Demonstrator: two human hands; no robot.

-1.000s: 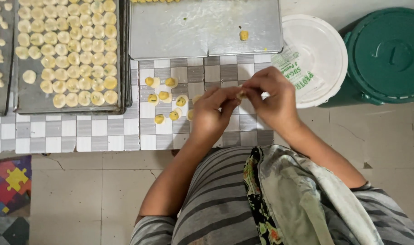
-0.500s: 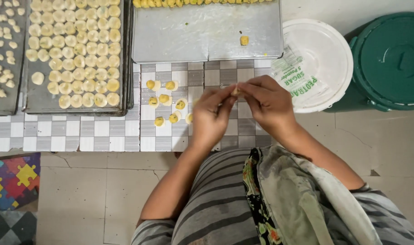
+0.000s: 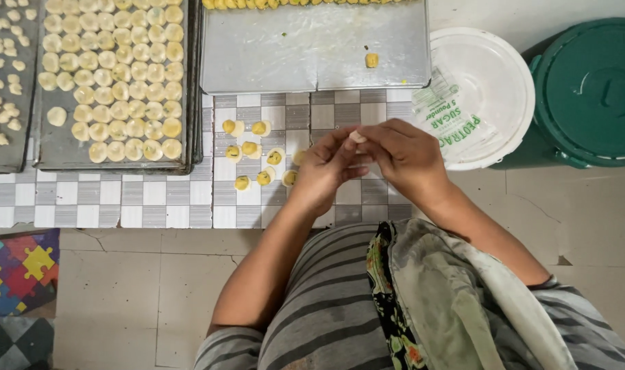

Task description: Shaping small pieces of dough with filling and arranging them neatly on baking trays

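My left hand (image 3: pixel 324 171) and my right hand (image 3: pixel 403 156) meet above a grey-and-white checked cloth (image 3: pixel 155 205). Their fingertips pinch one small pale dough piece (image 3: pixel 358 136) between them. Just left of my hands, several small dough rounds with yellow filling (image 3: pixel 256 159) lie loose on the cloth. A metal tray (image 3: pixel 312 51) straight ahead carries a single yellow piece (image 3: pixel 372 60) and a row of yellow pieces along its far edge.
A tray packed with pale round pieces (image 3: pixel 114 82) sits at the left, beside another tray of small shaped pieces (image 3: pixel 1 89). A white plastic lid (image 3: pixel 487 89) with a bag, and a green lidded bucket (image 3: pixel 593 89), stand at the right. A folded cloth (image 3: pixel 443 301) rests on my lap.
My hands have drawn slightly closer to me, still working the dough piece between the fingertips. The view has shifted a little, showing more of the left trays.
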